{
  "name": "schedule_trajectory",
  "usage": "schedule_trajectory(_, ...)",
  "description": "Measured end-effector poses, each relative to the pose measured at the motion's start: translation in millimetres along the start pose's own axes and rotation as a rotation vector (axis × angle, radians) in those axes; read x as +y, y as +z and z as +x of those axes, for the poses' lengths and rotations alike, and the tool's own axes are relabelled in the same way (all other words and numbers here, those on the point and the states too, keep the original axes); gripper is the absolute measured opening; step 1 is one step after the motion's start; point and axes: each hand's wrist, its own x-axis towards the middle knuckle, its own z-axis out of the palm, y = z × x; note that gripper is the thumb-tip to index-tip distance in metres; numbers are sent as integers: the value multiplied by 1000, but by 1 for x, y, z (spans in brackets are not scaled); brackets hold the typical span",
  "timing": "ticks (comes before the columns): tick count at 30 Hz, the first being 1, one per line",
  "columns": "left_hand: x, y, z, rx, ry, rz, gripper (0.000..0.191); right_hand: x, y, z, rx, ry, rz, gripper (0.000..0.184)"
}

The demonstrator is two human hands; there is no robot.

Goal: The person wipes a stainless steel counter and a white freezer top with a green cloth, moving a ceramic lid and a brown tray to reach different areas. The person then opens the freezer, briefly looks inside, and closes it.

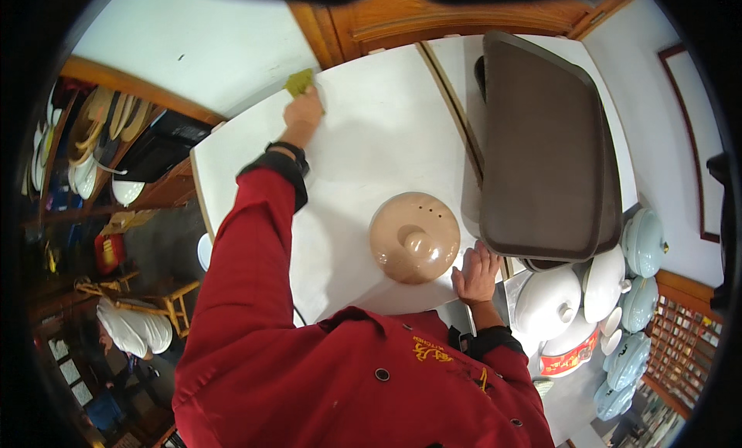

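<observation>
At the far left edge of the white tabletop (371,135), where it meets the wall, my left hand (303,113) presses a yellow-green cloth (299,83). My left arm is stretched out in a red sleeve with a black cuff. My right hand (479,273) rests on the near edge of the table, holding nothing, with its fingertips close to the corner of the stacked trays. Between my arms and nearer my right hand lies a round tan lid (415,238) with a knob and several small holes.
Stacked dark brown trays (542,152) cover the table's right side, beside a narrow strip (449,100) crossing the top. Lower right are white lidded pots (548,303) and pale blue lidded dishes (643,242). Shelves with dishes (84,176) stand left; a person in white (136,326) is beyond.
</observation>
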Motion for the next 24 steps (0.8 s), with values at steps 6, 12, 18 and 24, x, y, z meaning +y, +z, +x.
schedule_trajectory(6,-9,26,-227,-65,292,106,20,-2,-1,-1,29,-36,13,55)
schedule_trajectory(12,-39,20,-410,-359,484,-124,15,1,3,-6,8,-36,4,58)
schedule_trajectory(18,-22,27,-285,100,400,150,12,4,2,-6,-57,-2,21,58)
schedule_trajectory(24,29,3,-53,-36,169,69,20,6,2,-3,-2,-20,57,57)
